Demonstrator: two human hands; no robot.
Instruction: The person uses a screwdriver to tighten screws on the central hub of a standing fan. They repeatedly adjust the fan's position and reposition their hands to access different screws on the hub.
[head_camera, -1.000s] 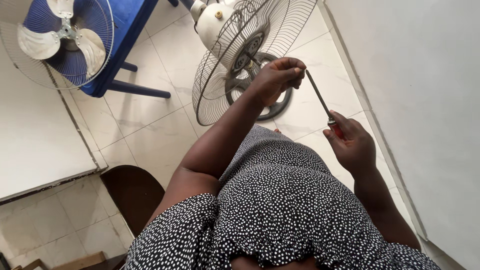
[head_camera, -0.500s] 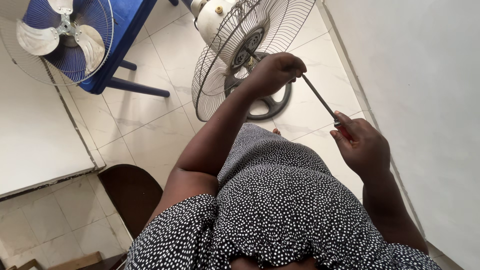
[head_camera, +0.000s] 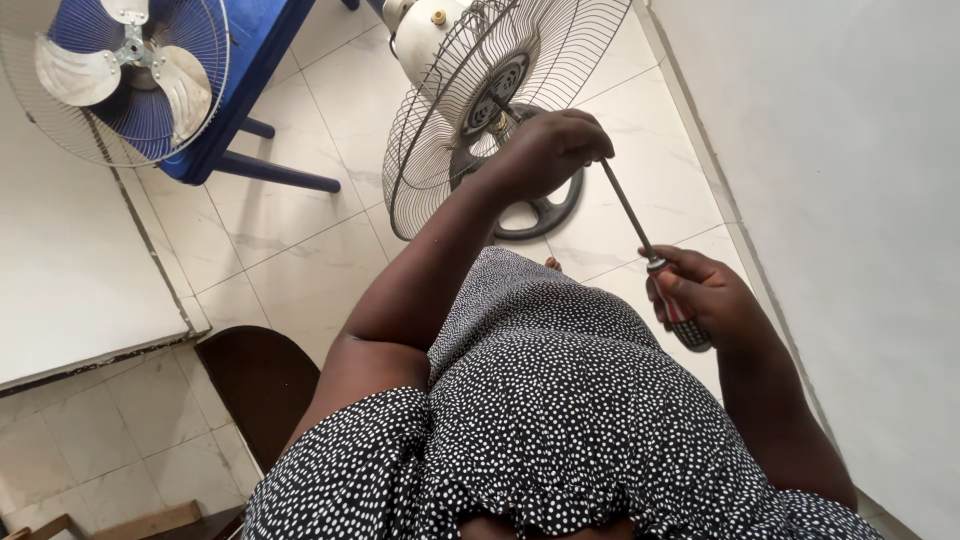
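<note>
My right hand (head_camera: 705, 300) grips the striped red and black handle of a long screwdriver (head_camera: 630, 212). Its thin metal shaft runs up and left to my left hand (head_camera: 548, 150), whose fingers are closed around the shaft's far end. That hand sits just in front of a standing fan's wire guard (head_camera: 455, 110), beside the fan's hub (head_camera: 492, 88). The screwdriver's tip is hidden in my left hand. The fan's white motor housing (head_camera: 420, 35) shows behind the guard, and its dark round base (head_camera: 545, 210) rests on the tiled floor.
A second fan (head_camera: 115, 70) with pale blades in a wire guard lies on a blue table (head_camera: 245, 60) at the upper left. A white board (head_camera: 70, 290) covers the floor at left. A white wall (head_camera: 850, 200) runs along the right. A dark stool (head_camera: 255, 385) stands beside my lap.
The view has shifted a little. My right hand has slid lower and farther right along the screwdriver's handle end, while my left hand stays on the shaft by the fan guard.
</note>
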